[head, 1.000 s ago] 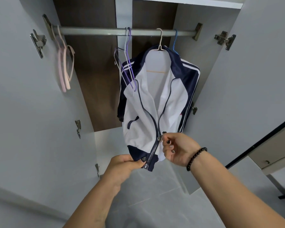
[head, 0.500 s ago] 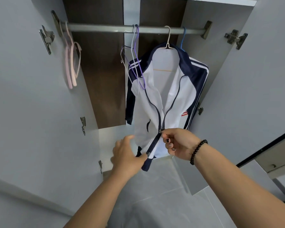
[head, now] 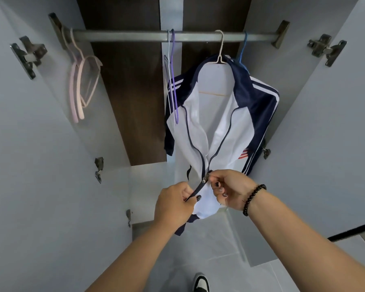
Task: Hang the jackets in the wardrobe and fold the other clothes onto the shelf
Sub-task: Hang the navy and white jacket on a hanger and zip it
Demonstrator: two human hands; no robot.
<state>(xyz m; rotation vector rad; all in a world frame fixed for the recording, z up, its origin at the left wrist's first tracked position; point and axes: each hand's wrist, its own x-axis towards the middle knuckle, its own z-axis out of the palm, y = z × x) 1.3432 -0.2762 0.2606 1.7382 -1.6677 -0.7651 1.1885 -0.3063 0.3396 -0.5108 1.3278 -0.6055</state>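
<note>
A white and navy track jacket (head: 221, 123) hangs on a pale hanger (head: 220, 49) from the wardrobe rail (head: 124, 36). Its zipper is joined only at the lower part and open above. My left hand (head: 173, 205) grips the jacket's bottom edge beside the zipper. My right hand (head: 230, 188) pinches the zipper pull (head: 204, 180) just above it. The jacket's navy hem hangs partly hidden behind my left hand.
Pink hangers (head: 80, 85) hang at the rail's left end, a purple hanger (head: 174, 81) and a blue hanger (head: 241, 53) flank the jacket. White wardrobe doors (head: 40, 144) stand open on both sides. A shoe (head: 201, 283) shows on the grey floor below.
My left hand let go of the hem, then took hold of the jacket's bottom edge again. My right hand has kept the zipper pull, which stands a little higher on the jacket.
</note>
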